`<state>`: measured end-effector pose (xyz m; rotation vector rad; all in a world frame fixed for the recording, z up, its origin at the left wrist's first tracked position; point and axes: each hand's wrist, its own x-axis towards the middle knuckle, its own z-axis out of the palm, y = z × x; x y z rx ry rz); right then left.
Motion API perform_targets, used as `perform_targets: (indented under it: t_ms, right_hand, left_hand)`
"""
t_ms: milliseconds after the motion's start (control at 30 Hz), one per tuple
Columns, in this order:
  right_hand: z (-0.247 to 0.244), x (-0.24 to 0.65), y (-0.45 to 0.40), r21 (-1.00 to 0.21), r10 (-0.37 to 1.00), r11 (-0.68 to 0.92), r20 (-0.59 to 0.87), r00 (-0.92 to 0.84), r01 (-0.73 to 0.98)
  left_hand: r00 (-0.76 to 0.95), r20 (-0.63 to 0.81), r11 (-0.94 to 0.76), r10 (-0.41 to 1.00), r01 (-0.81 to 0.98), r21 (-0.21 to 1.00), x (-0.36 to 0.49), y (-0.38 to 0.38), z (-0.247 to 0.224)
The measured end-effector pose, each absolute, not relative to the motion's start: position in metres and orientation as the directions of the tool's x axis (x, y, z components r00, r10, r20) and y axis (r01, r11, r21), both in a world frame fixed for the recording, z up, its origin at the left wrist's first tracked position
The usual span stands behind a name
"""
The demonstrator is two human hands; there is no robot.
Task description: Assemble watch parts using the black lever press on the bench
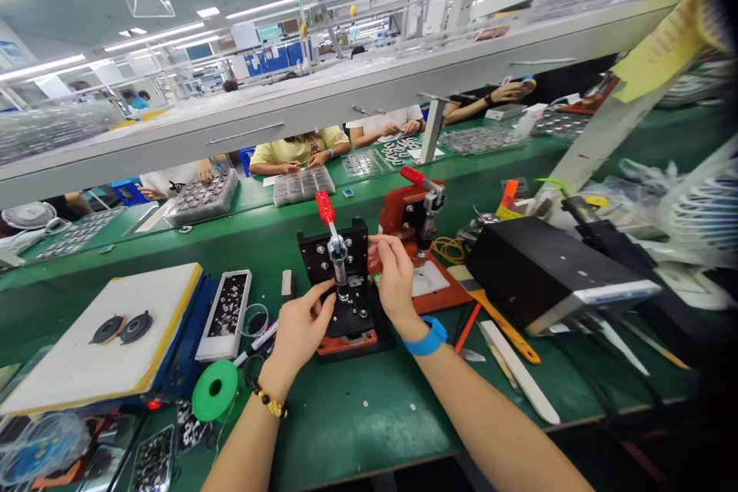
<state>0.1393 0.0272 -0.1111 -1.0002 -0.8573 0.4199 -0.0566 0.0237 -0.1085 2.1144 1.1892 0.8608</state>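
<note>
A black toggle press (340, 284) with a red-gripped lever (326, 207) stands on an orange base in front of me. My left hand (300, 329) reaches its lower plate, fingertips at the metal column. My right hand (395, 284) is curled at the press's upper right edge, with fingertips close to the black plate. Whether either hand pinches a small part cannot be seen. Just right of it stands a red press (412, 211) on an orange mat (443, 292). A white pad (98, 346) bears two dark round parts.
A black machine (553, 273) fills the right, with an orange-handled brush (501, 319) and a white strip (519, 369) before it. A green tape roll (214, 390) and white parts tray (224, 315) lie left. Co-workers sit beyond a grey shelf (288, 123).
</note>
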Motion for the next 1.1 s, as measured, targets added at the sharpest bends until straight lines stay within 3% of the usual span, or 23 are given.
perform_targets:
  t_ms: [467,633,1100]
  right_hand:
    - [-0.107,0.159,0.026,-0.954,0.825,0.249,0.3,0.479,0.17]
    - [-0.105,0.157,0.024,-0.944,0.836,0.218,0.311,0.451,0.248]
    - [-0.113,0.16,0.032,-0.95,0.864,0.167,0.27,0.424,0.264]
  left_hand:
    - [0.39,0.4,-0.559,0.829,0.564,0.608,-0.061,0.027,-0.11]
    - [0.362,0.419,-0.553,0.833,0.51,0.659,-0.065,0.029,-0.107]
    - [0.261,0.428,-0.502,0.865,0.445,0.742,-0.071,0.035,-0.109]
